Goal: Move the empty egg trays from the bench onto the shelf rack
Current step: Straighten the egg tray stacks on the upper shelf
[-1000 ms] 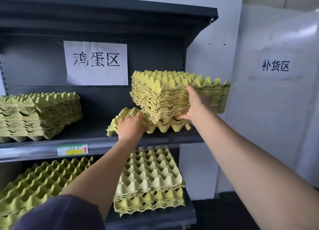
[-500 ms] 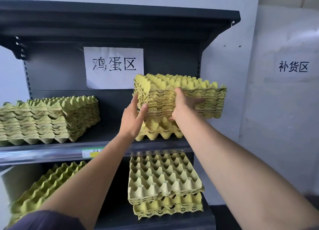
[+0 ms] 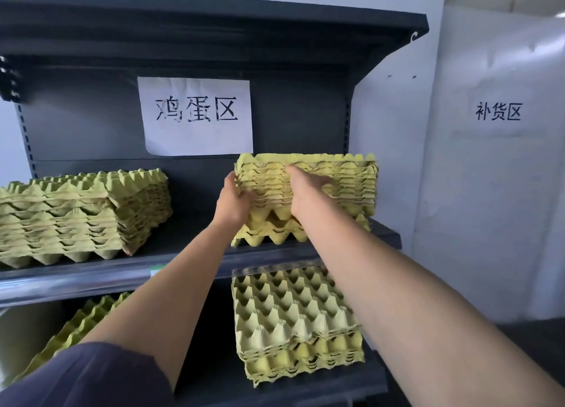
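A stack of yellow-green egg trays (image 3: 345, 183) sits at the right of the middle shelf (image 3: 183, 260) of the dark rack, on top of one or two trays (image 3: 266, 234) lying on the shelf. My left hand (image 3: 234, 201) grips the stack's front left corner. My right hand (image 3: 305, 195) lies against the stack's front face, with its fingers over the upper edge. The stack looks nearly level and its back is close to the rack's rear panel.
Another tray stack (image 3: 82, 214) fills the left of the middle shelf. On the lower shelf are a stack (image 3: 293, 324) at the right and tilted trays (image 3: 70, 330) at the left. A paper sign (image 3: 197, 116) hangs on the rear panel. A white wall (image 3: 489, 192) stands to the right.
The stack moved down and back onto the trays on the shelf. My left hand went from beside the stack to gripping its left corner. The camera came closer.
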A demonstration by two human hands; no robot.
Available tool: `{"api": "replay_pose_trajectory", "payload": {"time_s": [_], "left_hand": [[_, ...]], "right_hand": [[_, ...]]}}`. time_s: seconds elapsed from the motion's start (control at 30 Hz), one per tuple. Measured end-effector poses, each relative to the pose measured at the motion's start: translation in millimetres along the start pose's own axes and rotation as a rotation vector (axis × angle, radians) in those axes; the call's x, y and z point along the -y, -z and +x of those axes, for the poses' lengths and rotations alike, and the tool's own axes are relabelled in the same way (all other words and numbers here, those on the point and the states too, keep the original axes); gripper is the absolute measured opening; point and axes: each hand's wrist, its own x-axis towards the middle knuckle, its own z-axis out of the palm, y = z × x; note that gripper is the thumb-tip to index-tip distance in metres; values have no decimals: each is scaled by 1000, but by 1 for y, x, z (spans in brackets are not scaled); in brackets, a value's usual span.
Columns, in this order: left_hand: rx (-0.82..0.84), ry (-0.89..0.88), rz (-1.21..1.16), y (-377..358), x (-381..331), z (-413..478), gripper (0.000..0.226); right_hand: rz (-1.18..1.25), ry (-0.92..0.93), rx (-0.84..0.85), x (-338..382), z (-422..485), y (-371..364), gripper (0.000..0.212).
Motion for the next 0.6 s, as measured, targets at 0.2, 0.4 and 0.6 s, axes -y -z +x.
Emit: {"api": "replay_pose_trajectory", "payload": {"time_s": [0.2, 0.4, 0.6], "left_hand": [[-8, 59, -94, -11, 18, -9, 52], [-23, 84, -81, -17, 22, -10, 67], [-153, 26, 190, -26, 7, -23, 89]], "right_hand": [[-344, 106, -31, -20, -5, 30, 85], [-872, 504, -296, -24, 12, 76, 37], [-1048, 781, -370, -18, 23, 91, 32]]}}
